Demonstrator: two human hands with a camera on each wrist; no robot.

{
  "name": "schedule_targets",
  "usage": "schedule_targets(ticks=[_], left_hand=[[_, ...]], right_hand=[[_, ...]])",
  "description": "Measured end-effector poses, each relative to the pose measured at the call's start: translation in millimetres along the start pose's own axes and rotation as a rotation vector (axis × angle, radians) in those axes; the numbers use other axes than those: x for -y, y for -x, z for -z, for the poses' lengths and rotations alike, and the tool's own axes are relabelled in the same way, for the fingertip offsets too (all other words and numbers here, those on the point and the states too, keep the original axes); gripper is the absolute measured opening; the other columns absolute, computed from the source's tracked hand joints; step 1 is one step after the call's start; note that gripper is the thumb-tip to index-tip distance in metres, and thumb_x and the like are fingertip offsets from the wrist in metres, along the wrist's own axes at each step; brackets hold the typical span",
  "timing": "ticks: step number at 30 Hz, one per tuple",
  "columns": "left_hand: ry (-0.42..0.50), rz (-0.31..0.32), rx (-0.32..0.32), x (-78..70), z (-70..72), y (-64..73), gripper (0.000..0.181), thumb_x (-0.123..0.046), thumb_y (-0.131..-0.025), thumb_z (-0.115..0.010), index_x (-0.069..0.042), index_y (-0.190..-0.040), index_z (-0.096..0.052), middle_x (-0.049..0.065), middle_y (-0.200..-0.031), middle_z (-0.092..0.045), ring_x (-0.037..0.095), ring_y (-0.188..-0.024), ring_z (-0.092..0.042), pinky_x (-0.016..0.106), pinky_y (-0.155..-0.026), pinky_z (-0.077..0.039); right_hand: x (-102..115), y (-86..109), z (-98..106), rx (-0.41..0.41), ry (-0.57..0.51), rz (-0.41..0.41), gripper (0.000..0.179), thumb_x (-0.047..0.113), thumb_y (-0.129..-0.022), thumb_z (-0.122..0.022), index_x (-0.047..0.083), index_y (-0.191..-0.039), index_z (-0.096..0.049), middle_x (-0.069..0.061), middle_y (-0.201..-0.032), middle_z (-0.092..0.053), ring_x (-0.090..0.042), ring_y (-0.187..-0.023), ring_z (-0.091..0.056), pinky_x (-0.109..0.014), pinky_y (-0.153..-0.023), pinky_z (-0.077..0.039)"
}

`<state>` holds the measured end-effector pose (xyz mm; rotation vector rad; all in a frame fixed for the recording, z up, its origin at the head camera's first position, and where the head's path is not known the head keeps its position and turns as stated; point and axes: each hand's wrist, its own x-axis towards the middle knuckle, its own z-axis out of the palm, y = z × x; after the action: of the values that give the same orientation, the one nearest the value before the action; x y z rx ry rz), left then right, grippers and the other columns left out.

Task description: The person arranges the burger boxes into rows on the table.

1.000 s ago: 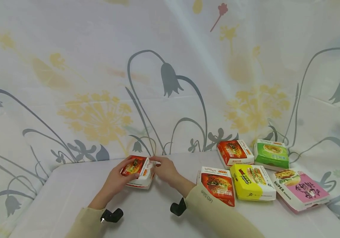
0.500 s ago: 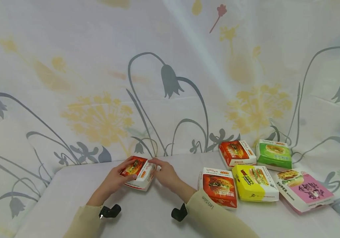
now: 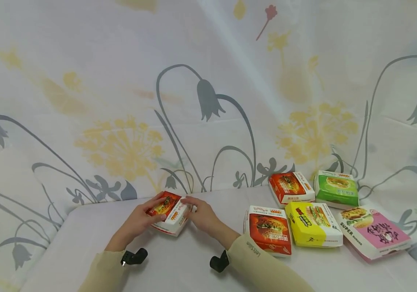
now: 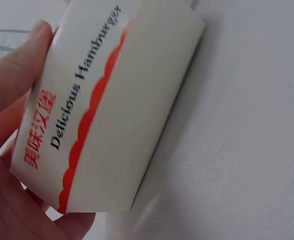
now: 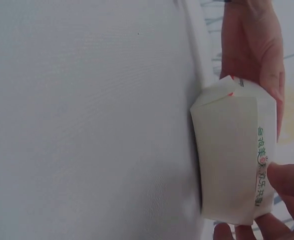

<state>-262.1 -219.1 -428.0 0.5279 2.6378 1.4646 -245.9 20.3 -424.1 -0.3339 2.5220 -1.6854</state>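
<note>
A red and white hamburger box [image 3: 173,213] sits on the table left of centre, between both hands. My left hand [image 3: 137,221] grips its left end, the thumb along the near top edge and the fingers reaching over the far side. In the left wrist view, the box's white side [image 4: 131,105] carries the words "Delicious Hamburger". At the other end, my right hand [image 3: 202,217] holds the box, with its fingertips [image 5: 272,225] on one face and its thumb on the printed edge. The lid looks closed. Part of the top is hidden under the left fingers.
Several more burger boxes lie to the right: a red one [image 3: 269,231], a yellow one [image 3: 314,225], a pink one [image 3: 374,233], a green one [image 3: 336,188] and another red one [image 3: 291,187]. A flower-printed curtain [image 3: 208,101] rises behind the table [image 3: 179,267].
Between the hands, the box has turned slightly and its near corner has come a little closer. Both hands keep their hold. The other boxes shift only with the head camera.
</note>
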Motion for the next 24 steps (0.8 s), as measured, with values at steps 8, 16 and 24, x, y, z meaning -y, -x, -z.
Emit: schedule_targets(ticks=[8, 16, 24], left_hand=[[0.006, 0.008, -0.062, 2.9, 1.6, -0.2, 0.054, -0.022, -0.089, -0.075, -0.013, -0.14, -0.06, 0.004, -0.156, -0.039, 0.036, -0.144, -0.029, 0.058, -0.111, -0.024], [0.077, 0.131, -0.236, 4.1, -5.1, -0.7, 0.047, -0.013, -0.094, -0.068, -0.003, -0.139, -0.057, 0.012, -0.154, -0.041, 0.037, -0.146, -0.025, 0.057, -0.116, -0.018], [-0.054, 0.104, -0.276, -5.2, -17.7, -3.8, 0.061, -0.021, -0.095, -0.068, 0.002, -0.147, -0.045, 0.012, -0.163, -0.023, 0.037, -0.149, -0.017, 0.056, -0.116, -0.019]], right_hand=[[-3.5, 1.0, -2.6, 0.015, 0.125, 0.07, 0.046, 0.003, -0.089, -0.066, 0.011, -0.135, -0.063, -0.013, -0.15, -0.046, -0.037, -0.14, -0.037, -0.056, -0.111, -0.031], [-5.4, 10.3, -1.1, 0.066, 0.141, 0.102, 0.053, 0.004, -0.089, -0.067, 0.007, -0.141, -0.057, -0.017, -0.152, -0.04, -0.04, -0.14, -0.036, -0.057, -0.111, -0.03], [-1.7, 15.5, 1.7, 0.103, 0.208, 0.125, 0.056, 0.008, -0.091, -0.067, 0.007, -0.145, -0.052, -0.017, -0.153, -0.038, -0.038, -0.141, -0.036, -0.056, -0.111, -0.032]])
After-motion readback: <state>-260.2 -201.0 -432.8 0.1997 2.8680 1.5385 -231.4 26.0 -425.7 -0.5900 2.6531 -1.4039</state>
